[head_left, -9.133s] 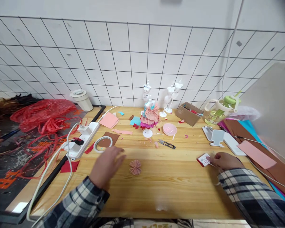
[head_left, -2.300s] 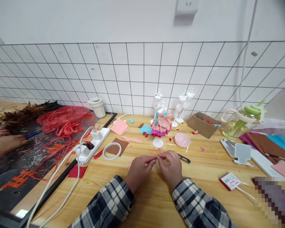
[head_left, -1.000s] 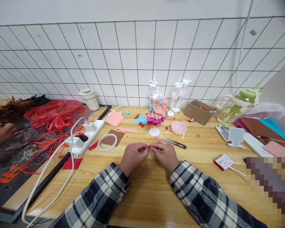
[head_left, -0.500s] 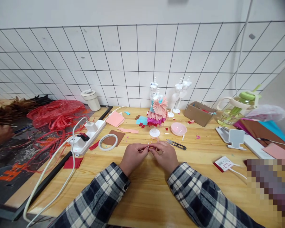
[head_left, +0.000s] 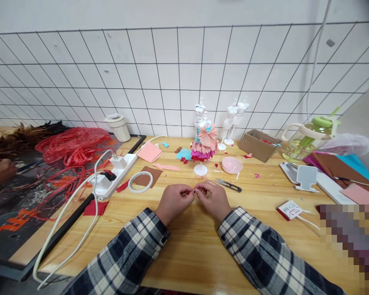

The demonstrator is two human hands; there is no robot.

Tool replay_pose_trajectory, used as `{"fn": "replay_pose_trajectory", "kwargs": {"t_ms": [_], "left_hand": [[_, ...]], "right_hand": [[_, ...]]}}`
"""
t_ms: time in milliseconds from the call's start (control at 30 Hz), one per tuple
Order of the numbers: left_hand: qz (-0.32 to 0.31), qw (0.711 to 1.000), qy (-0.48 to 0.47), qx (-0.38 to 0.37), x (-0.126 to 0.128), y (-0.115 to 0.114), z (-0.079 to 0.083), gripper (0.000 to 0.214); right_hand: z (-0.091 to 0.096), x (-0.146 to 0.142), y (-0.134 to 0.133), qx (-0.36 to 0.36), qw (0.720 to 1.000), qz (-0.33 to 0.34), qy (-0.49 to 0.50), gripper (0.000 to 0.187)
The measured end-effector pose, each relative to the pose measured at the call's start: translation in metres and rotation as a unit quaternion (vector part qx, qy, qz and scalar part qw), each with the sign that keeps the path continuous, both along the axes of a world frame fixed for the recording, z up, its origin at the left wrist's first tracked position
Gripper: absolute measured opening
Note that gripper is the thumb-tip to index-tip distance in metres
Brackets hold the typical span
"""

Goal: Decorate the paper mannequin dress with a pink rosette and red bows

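Note:
My left hand (head_left: 177, 200) and my right hand (head_left: 213, 198) meet above the wooden table, thumbs and forefingers pinched close together. Something tiny is between the fingertips, too small to name. Just beyond them stands a small white dress-form mannequin (head_left: 200, 169) wearing a ruffled paper dress (head_left: 204, 148) in pink and magenta, with a pleated pink fan (head_left: 208, 135) at its upper front. Thread snips (head_left: 229, 185) lie past my right hand, below a pink bowl (head_left: 232, 165). To the left, a roll of white tape (head_left: 140, 182) rests partly on a brown paper sheet (head_left: 155, 175).
A power strip (head_left: 118, 176) with loose cables is on the left, beside red shredded strips (head_left: 76, 143). Another person's hand (head_left: 0, 172) shows at the far left. Several bare mannequins (head_left: 230, 123), a cardboard box (head_left: 258, 147) and a drink bottle (head_left: 310, 137) stand towards the wall.
My fingertips have drawn slightly apart, and the small white bit seen between them earlier is now barely visible. The camera view has shifted a little; the table items stay put.

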State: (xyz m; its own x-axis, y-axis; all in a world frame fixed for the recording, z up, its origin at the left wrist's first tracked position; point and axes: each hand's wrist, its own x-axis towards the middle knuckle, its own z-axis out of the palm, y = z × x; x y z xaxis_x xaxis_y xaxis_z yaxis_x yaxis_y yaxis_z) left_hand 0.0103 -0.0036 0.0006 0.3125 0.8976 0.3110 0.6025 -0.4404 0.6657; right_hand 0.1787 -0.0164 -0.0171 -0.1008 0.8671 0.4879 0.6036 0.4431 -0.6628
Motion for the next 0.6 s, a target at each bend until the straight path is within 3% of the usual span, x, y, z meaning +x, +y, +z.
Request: {"fn": "replay_pose_trajectory", "kwargs": {"t_ms": [267,600], "left_hand": [[-0.008,1.000,-0.009,-0.016,0.0003,0.0011,0.0033,0.019],[-0.011,0.999,-0.049,-0.006,0.0026,0.0004,0.0004,0.015]], "right_hand": [[-0.0012,0.0029,0.0012,0.022,1.000,0.015,-0.004,0.009],[0.0006,-0.0018,-0.0001,0.012,1.000,-0.014,0.015,0.006]]}}
